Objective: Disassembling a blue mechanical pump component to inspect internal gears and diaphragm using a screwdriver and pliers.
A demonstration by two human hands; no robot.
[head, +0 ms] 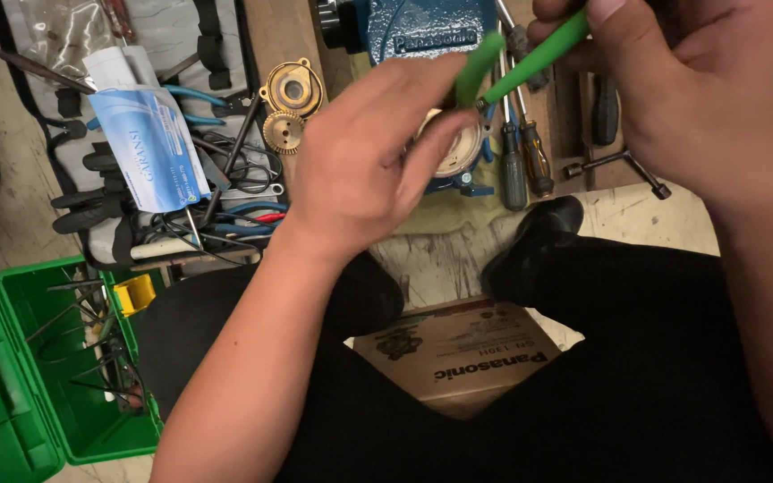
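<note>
My right hand (682, 98) grips a green-handled tool (530, 63) at the top right, its handles slanting down to the left. My left hand (369, 152) sits in the middle with fingers curled, fingertips touching a round cream-coloured part (460, 152) of a blue machine body (431, 31). The tool's tip meets the area near that round part; the contact point is hidden by my fingers. Brass gear pieces (290, 103) lie to the left of my left hand.
Screwdrivers (522, 161) and a T-shaped wrench (624, 165) lie on the wooden board. A tool roll with pliers (190, 98) and a blue-white booklet (149, 143) is at left. An open green toolbox (38, 367) stands bottom left. A cardboard box (458, 353) rests between my black-clad legs.
</note>
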